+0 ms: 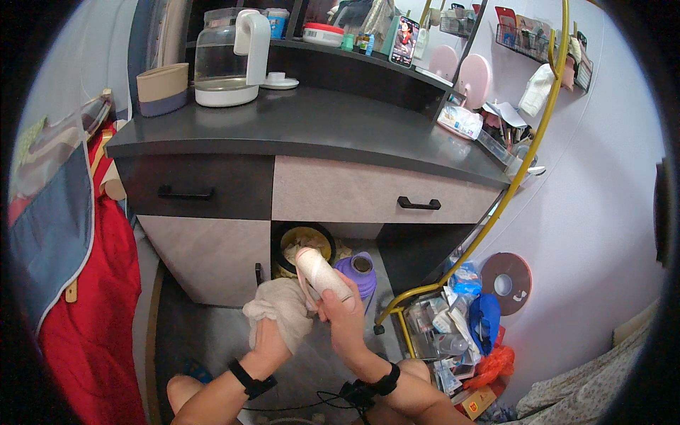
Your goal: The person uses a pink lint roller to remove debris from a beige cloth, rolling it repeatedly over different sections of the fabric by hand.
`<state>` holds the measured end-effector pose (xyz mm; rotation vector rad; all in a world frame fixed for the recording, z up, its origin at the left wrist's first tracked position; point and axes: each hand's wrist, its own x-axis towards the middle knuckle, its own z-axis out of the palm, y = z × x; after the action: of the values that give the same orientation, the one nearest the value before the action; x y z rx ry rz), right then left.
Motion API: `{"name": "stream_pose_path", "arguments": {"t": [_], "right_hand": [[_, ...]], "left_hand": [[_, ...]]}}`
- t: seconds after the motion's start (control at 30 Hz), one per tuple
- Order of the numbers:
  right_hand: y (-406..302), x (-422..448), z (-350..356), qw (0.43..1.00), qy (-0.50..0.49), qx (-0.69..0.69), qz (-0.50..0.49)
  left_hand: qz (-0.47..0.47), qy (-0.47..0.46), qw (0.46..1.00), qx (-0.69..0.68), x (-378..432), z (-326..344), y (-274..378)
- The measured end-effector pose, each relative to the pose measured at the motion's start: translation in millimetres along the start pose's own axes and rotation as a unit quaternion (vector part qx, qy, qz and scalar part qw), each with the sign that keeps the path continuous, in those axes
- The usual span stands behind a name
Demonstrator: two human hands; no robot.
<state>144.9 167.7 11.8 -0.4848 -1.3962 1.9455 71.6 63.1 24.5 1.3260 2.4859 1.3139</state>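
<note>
My right hand (pixel 340 308) grips a pale cream cylinder (pixel 321 271), perhaps a bottle or tube, tilted with its far end pointing up and left. A thin pinkish strip (pixel 304 281) runs along its left side. A cream cloth (pixel 279 308) covers my left hand (pixel 270 340) down to the wrist, close beside the cylinder's lower part. The fingers of that hand are hidden inside the cloth. Just beyond the cylinder, a waste bin (pixel 330 241) with a black rim holds crumpled paper. A purple cone of yarn (pixel 366 279) stands right of the bin.
Above is a dark desk (pixel 329 117) bearing a glass kettle (pixel 226 64) and a propped phone (pixel 405 42). A yellow metal frame (pixel 510 196) curves down on the right, beside a heap of packages (pixel 451 329). Red fabric (pixel 95 319) hangs at left. A black cable (pixel 319 401) lies below my wrists.
</note>
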Motion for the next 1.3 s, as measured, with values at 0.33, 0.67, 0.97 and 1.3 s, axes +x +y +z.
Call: {"name": "stream_pose_path", "arguments": {"t": [0.33, 0.67, 0.97, 1.3], "right_hand": [[7.3, 11.1, -11.4, 0.996, -0.066, -0.033, -0.053], [18.7, 13.0, -10.6, 0.981, -0.083, -0.171, 0.047], [19.3, 18.7, -21.5, 0.946, -0.207, -0.249, -0.014], [4.3, 11.7, -5.2, 0.935, -0.154, -0.273, -0.166]], "left_hand": [[-0.070, 0.084, 0.980, -0.169, -20.9, 51.0, -65.1], [-0.116, -0.014, 0.942, -0.313, -20.4, 34.7, -65.1], [-0.049, 0.000, 0.965, -0.258, -23.7, 34.2, -65.8], [-0.014, 0.010, 0.946, -0.323, -23.3, 40.0, -60.3]]}}
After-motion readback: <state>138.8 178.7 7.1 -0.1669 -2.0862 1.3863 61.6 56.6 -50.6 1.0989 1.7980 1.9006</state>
